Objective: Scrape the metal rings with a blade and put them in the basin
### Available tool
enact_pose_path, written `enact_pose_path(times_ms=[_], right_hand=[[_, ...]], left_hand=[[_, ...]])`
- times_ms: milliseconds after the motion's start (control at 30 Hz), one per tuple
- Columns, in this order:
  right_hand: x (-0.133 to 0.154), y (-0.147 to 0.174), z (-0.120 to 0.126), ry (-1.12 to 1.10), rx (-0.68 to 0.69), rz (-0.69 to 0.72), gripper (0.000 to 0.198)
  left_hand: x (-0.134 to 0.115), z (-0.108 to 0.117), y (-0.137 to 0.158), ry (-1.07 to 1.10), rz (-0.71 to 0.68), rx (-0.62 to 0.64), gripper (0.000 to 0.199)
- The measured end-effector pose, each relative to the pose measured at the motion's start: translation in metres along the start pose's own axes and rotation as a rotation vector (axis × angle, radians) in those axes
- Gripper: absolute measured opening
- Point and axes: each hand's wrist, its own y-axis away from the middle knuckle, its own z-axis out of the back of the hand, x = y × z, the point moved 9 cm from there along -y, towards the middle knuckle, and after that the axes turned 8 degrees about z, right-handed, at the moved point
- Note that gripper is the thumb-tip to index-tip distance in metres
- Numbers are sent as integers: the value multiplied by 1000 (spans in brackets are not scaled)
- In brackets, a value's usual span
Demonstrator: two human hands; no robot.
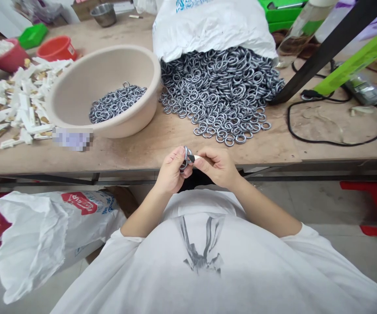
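In front of my shirt, just off the table's front edge, my left hand (172,171) is closed around a few grey metal-look rings (185,165). My right hand (220,168) pinches a small thing with a white part and a dark tip (192,158); its kind is too small to make out. That dark tip meets the rings at my left fingertips. Beyond my hands, a large heap of similar grey rings (221,96) spills from a white woven sack (211,28) onto the table. More rings (118,102) lie inside a beige basin (100,61) on the left.
White plastic pieces (21,102) are piled left of the basin, near a red bowl (56,49). A black bar (325,52) and a black cable (335,141) occupy the right side. Below the wooden table (132,155) stand another white sack (54,231) and a red stool (376,205).
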Motion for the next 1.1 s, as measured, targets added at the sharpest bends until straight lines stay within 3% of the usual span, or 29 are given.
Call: enact_pose_path(times_ms=[167, 300, 400, 500, 667, 867, 933, 1000, 1033, 1100], right_hand=[[11, -2, 0, 69, 33, 69, 34], [1, -4, 1, 73, 58, 57, 39], [-12, -5, 19, 64, -109, -1, 40], [-13, -4, 29, -19, -245, -8, 44], [-7, -1, 0, -198, -95, -69, 40], [-25, -2, -10, -370, -84, -184, 30], [-34, -12, 9, -159, -121, -170, 31], [-42, -24, 35, 300, -153, -186, 17], [-47, -30, 42, 558, -94, -228, 7], [-62, -37, 47, 960, 96, -340, 5]], left_hand=[[0, 0, 0, 16, 21, -9, 49], [0, -3, 3, 2, 35, 49, 49], [2, -12, 6, -26, 59, 144, 49], [3, -14, 7, -28, 60, 162, 47], [12, -10, 3, -10, 78, 146, 45], [18, -2, 2, -53, 113, 110, 45], [13, -1, 3, -66, 103, 93, 45], [8, 1, 4, -64, 100, 64, 44], [5, 3, 4, -48, 102, 41, 44], [1, 8, 4, -2, 115, -16, 44]])
